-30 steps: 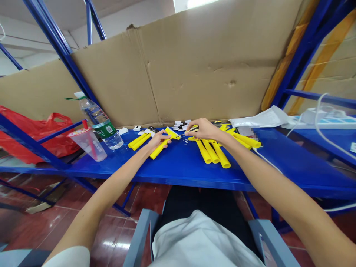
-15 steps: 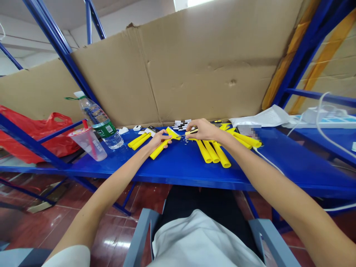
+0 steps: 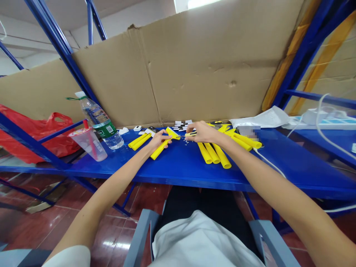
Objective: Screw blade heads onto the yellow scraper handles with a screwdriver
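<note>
My left hand (image 3: 159, 139) is closed around the yellow handle of a scraper (image 3: 158, 151). The wide yellow head of this scraper points away from me and to the right. A screwdriver (image 3: 190, 134) with a yellow and black grip is pinched in my right hand (image 3: 202, 130). Its thin shaft points left, with the tip at the neck of the scraper; whether it touches a screw is too small to tell. Small silvery bits (image 3: 186, 142), apparently screws, lie on the table just below the screwdriver.
Several yellow handles (image 3: 222, 157) lie right of centre on the blue table (image 3: 172, 168), others (image 3: 137, 142) at left. Black-and-white pieces (image 3: 182, 124) and a utility knife (image 3: 217, 122) lie behind. A water bottle (image 3: 107, 128) and cup (image 3: 91, 142) stand left, against cardboard (image 3: 194, 66).
My right hand has rolled a little around the screwdriver, and the grip now lies more level. My left hand and the scraper stay almost in place.
</note>
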A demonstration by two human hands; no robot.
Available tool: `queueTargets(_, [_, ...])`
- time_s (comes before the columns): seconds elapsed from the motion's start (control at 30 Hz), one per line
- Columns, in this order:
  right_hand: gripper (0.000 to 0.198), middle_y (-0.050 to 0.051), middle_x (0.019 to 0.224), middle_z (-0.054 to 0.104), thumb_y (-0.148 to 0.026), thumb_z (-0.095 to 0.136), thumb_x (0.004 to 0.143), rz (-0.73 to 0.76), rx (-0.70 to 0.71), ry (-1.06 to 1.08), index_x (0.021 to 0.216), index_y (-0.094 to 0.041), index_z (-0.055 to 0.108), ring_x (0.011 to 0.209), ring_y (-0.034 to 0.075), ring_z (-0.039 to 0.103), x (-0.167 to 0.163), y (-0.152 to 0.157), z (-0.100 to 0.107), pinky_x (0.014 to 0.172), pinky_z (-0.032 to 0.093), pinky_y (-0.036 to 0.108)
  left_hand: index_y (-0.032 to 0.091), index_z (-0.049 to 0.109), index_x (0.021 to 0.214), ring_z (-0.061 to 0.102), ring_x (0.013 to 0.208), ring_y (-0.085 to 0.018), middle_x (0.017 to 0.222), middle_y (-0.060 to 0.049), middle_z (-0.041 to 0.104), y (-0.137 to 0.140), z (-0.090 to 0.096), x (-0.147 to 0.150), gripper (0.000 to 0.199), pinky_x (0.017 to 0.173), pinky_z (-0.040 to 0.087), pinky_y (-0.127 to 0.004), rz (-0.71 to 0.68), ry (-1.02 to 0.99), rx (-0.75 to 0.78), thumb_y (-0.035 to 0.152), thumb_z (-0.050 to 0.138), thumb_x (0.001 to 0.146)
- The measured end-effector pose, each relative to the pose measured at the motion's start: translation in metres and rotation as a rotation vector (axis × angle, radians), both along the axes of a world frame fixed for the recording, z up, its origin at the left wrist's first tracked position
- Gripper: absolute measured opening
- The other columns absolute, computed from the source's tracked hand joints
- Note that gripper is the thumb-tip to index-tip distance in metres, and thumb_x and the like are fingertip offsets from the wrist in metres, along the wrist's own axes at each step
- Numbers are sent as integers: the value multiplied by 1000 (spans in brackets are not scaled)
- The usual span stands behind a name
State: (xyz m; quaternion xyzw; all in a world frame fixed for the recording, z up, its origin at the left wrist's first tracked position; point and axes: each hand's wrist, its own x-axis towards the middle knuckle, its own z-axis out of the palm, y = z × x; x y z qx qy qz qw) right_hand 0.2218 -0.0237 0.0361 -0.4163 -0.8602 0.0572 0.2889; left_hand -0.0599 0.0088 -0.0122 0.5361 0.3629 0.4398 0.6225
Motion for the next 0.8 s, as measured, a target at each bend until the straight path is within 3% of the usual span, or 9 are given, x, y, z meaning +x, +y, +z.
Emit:
queueTargets(0.07, [24,10,112,84,-25,87,82,46,44,-20,104,-20,81,103,30,77,0,1,-1,91,55,36,24,46,95,64,60,-14,80,0,64,1,0,0,59,42,35,-15,8,3,5,20,98,67])
queueTargets(0.13, [18,10,110,84,-22,83,84,65,90,-11,101,-20,81,101,28,78,0,0,-1,90,54,35,24,46,95,64,60,-14,81,0,66,2,0,0,59,42,36,-16,12,-1,14,20,98,67])
queueTargets(0.2, [8,8,103,85,-26,79,89,38,99,7,95,-21,82,96,27,78,-1,-3,1,85,52,34,24,46,95,64,60,-14,83,-1,67,1,1,0,59,42,37,-16,9,-9,18,20,98,66])
queueTargets(0.33, [18,6,93,86,-38,76,96,-65,24,29,87,-23,84,88,27,79,-1,-5,3,76,49,33,24,47,95,65,60,-14,83,-1,66,-1,1,1,59,42,35,-15,1,-6,2,19,98,66])
queueTargets(0.57, [19,9,112,85,-22,85,83,30,85,-25,102,-21,82,102,28,78,0,0,-1,90,54,34,24,46,94,65,60,-14,84,0,67,0,1,0,58,41,35,-16,11,-30,10,19,97,67])
queueTargets(0.63, [9,8,103,85,-27,80,90,-20,92,-28,96,-22,83,97,28,78,-1,-1,0,85,54,34,24,47,95,64,61,-13,86,-1,68,0,1,0,57,42,35,-16,20,-37,14,19,97,67])
queueTargets(0.73, [22,9,93,85,-41,74,99,-142,59,-59,91,-24,84,90,29,78,-1,-3,1,78,52,36,23,47,94,64,61,-13,89,-2,69,-1,2,2,57,42,35,-16,10,-40,22,19,97,67])
queueTargets(0.8, [22,9,98,85,-44,77,98,-142,22,-51,95,-23,83,93,29,78,0,-2,1,79,53,36,23,47,93,64,61,-13,90,-2,69,-2,2,3,57,42,35,-16,3,-40,27,20,97,67])
